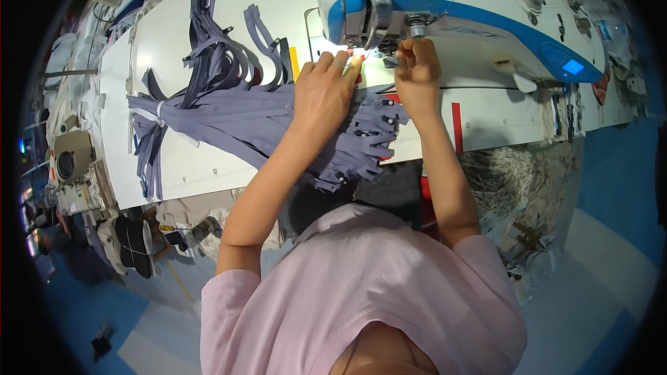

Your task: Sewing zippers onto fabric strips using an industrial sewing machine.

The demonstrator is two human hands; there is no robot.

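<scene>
A white and blue sewing machine [445, 10] stands over the table, its lamp lighting the needle area. My left hand [325, 90] lies with fingers stretched out toward the presser foot, over the edge of a bundle of grey-purple zippers [233, 121]. What is under its fingertips is mostly hidden. Just right of the needle area, my right hand [418, 73] is closed in a pinch. A small dark piece shows by its fingertips, too little to name. The zippers spread beneath my left wrist, their dark sliders toward me, and a white tie [160, 112] gathers them at the left.
More zippers [208, 42] lie heaped at the back left, with a few strips [267, 42] beside them. Red tape [456, 127] and yellow tape [294, 64] mark the white table [208, 167]. A small lit display [572, 67] sits at the machine's right end.
</scene>
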